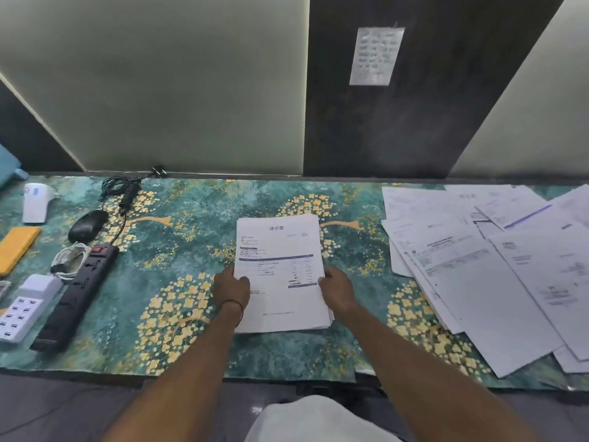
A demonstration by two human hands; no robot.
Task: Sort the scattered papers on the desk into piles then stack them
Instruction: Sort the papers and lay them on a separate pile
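A neat pile of printed white papers point(280, 250) lies in the middle of the desk, its top sheet an invoice-like form with blue bars. My left hand point(231, 288) grips the pile's left edge, thumb on top. On the opposite edge, my right hand point(338, 290) grips the pile the same way. A loose spread of scattered papers point(478, 263) covers the right part of the desk, overlapping at odd angles.
The desk is covered by a green mat with yellow flowers point(178, 301). At the left lie a black power strip point(76, 295), a black mouse point(87, 225), a white charger hub point(22, 309), a yellow pad point(16, 248) and a white cup point(36, 202). A wall stands behind.
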